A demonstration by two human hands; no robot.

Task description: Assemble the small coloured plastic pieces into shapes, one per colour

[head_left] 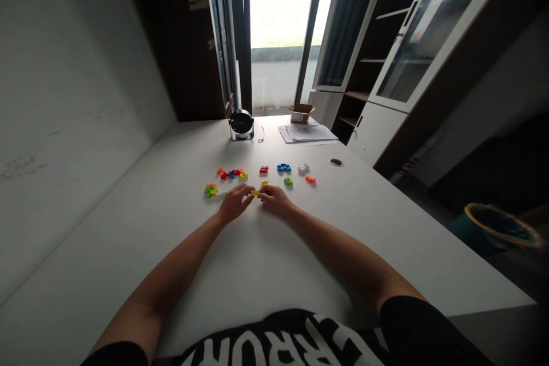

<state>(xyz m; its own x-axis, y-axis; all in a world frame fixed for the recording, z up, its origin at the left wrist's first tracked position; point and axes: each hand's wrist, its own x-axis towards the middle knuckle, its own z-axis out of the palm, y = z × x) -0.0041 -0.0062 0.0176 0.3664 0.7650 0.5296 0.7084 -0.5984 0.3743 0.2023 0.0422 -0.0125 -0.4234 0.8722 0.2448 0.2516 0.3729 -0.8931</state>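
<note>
The bare left hand (234, 203) and right hand (274, 200) meet mid-way on the white laminate counter (128, 251), fingers curled toward each other around a small flat yellow plastic piece (255, 193); whether they clamp it is too small to tell. A cluster of green-and-yellow plastic pieces (210, 190) lies just left, and small red, blue and orange plastic pieces (263, 170) lie farther off.

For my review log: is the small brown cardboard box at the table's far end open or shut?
Open: the small brown cardboard box has its top flaps raised.
</note>
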